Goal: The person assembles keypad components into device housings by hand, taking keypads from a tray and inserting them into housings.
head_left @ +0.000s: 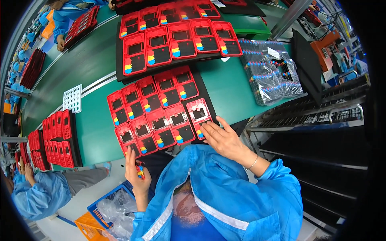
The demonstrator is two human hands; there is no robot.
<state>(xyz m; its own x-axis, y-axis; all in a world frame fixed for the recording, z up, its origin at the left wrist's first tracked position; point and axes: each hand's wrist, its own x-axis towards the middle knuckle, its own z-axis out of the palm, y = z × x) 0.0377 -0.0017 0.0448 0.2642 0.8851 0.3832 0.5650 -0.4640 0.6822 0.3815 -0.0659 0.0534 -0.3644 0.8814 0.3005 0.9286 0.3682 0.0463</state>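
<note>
The right hand (226, 141) lies with its fingers stretched out and slightly spread, the tips resting on the lower part of the right-end red plastic housing (199, 110); it looks to be pressing or steadying rather than gripping. The left hand (137, 180) has its lower fingers curled around a small bundle of coloured tabs (140, 172), red, yellow and blue, while its longer fingers point up to the near-left corner housing (127, 137). Whether those tips actually touch it, I cannot tell.

Both housings belong to a two-row set on a black pad (204, 89), at the bench edge nearest the person. Similar coloured tabs show at the lower left of most housings here, including beside the right fingertips. The step in hand therefore seems to be seating or checking these tabs. The next move probably calls for light, even fingertip pressure, without nudging neighbouring housings or dropping the held bundle.

Beyond, on the green workbench (225, 85), sits another group of red housings (179, 35). A clear-bagged block of dark parts (268, 75) lies to the right, a white perforated tray (72, 99) to the left.
</note>
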